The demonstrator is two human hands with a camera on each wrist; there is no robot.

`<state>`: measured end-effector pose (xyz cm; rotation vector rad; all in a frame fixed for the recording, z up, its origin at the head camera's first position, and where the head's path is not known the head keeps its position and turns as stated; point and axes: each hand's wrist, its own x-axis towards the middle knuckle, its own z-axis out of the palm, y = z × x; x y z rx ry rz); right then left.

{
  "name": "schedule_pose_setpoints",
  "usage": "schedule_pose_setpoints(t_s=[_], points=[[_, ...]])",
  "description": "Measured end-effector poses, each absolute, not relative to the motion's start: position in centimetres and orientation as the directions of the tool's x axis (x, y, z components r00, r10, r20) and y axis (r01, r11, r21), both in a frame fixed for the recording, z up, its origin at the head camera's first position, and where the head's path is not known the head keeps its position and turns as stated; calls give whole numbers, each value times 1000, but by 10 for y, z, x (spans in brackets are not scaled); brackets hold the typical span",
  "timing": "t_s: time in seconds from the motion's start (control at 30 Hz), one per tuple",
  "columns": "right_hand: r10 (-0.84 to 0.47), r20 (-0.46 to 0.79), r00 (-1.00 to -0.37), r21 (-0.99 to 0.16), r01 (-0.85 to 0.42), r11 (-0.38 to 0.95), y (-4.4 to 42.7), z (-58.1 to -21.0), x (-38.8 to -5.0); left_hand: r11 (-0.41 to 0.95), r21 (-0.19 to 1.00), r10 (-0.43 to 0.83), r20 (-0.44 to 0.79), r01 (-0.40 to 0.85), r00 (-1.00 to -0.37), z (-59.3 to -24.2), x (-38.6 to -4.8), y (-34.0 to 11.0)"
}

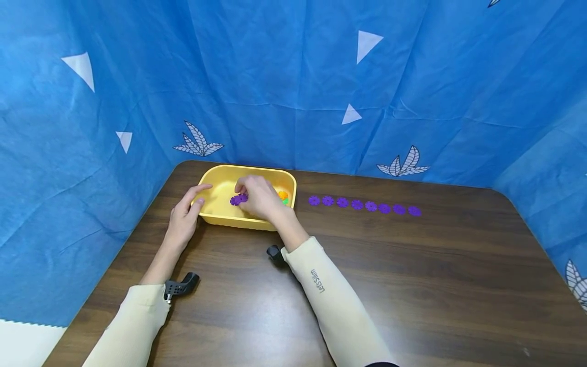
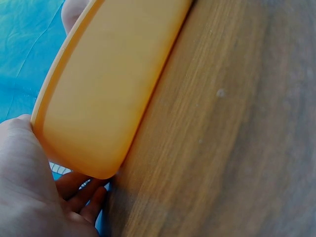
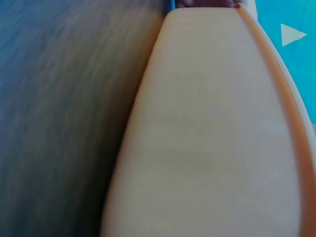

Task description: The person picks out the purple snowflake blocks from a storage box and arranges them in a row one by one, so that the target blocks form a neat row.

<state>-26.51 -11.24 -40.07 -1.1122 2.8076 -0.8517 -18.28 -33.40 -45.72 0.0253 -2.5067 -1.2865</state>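
Note:
A yellow plastic tub (image 1: 238,223) stands near the back left of the table. My left hand (image 1: 184,216) grips its left end, with the thumb at the rim and curled fingers showing beyond the corner in the left wrist view. Inside the tub, my right hand (image 1: 260,198) pinches a purple notched disc (image 1: 243,198). Another purple notched disc (image 1: 235,200) touches or overlaps it; the fingertips are partly hidden. Orange pieces (image 1: 283,194) and a green piece (image 1: 285,201) lie at the tub's right end, partly behind the hand. The tub's wall (image 3: 207,123) hides the right hand's fingers in the right wrist view.
Right of the tub, several purple notched discs (image 1: 356,204) lie in a spaced row on the brown wooden table (image 1: 412,275). A blue patterned curtain (image 1: 284,86) hangs behind the table and at both sides. Black wrist mounts (image 1: 182,285) protrude near both sleeves.

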Motion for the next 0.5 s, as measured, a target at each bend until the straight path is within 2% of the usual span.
schedule_pose_setpoints(t_s=[0.3,0.5], points=[[-640,232,-732,-564,-638,525,-82,-382,-268,584,801,-161,277,135,-947,-456,-185,-333],[-640,250,-727,-563,-647,515,-54,-374,-268,588,799,-166,272,127,-948,-458,-183,-334]])
